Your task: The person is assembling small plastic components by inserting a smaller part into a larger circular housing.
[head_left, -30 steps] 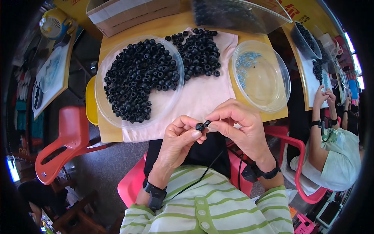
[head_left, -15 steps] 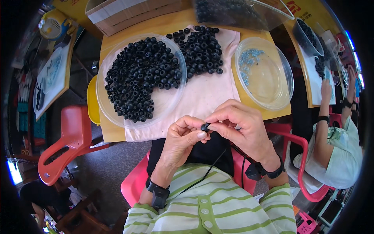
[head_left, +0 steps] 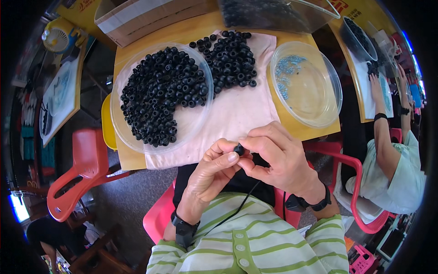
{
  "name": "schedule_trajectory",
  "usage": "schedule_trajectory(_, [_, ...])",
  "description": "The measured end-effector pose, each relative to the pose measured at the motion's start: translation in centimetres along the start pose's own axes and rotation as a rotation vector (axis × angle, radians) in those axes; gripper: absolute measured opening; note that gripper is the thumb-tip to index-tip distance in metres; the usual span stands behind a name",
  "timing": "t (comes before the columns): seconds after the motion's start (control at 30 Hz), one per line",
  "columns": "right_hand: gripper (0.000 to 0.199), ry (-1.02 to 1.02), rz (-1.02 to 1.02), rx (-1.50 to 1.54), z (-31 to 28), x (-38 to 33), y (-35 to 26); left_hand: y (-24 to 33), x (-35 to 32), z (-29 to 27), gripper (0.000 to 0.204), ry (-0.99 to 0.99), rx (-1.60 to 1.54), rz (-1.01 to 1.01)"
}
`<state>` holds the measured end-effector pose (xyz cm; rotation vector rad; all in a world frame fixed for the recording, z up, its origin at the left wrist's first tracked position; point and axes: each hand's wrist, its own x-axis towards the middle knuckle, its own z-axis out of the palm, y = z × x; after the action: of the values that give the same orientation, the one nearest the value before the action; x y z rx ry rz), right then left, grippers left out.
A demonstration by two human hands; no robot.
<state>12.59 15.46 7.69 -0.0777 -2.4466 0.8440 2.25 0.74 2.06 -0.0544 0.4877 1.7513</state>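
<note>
My left hand (head_left: pixel 211 170) and my right hand (head_left: pixel 277 157) meet just below the table's near edge, fingertips pinched together on one small black ring-shaped piece (head_left: pixel 239 149). A thin black cord (head_left: pixel 237 208) runs down from the hands over my striped shirt. On the pink cloth (head_left: pixel 237 114) lies a clear round dish (head_left: pixel 137 132) heaped with several black rings (head_left: pixel 159 93). A loose pile of the same rings (head_left: pixel 232 57) sits on the cloth behind. A second clear dish (head_left: pixel 315 112) at the right holds small bluish bits (head_left: pixel 287 68).
A cardboard box (head_left: pixel 146 18) and a clear bin of dark parts (head_left: pixel 278 11) stand at the table's far edge. A red plastic chair (head_left: pixel 80 169) is at my left. Another person (head_left: pixel 392 150) sits at the right, a hand on a neighbouring table.
My hands stay together on the small black piece, shifting slightly. The neighbouring person's arm at the right has stretched forward onto their table.
</note>
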Motion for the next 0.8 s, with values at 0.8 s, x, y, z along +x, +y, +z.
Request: schedule_trajectory(0.8, [0.025, 0.179, 0.291, -0.320, -7.0, 11.6, 4.2, 8.1, -0.1, 2.3, 0.014, 0.441, 1.237, 0.789])
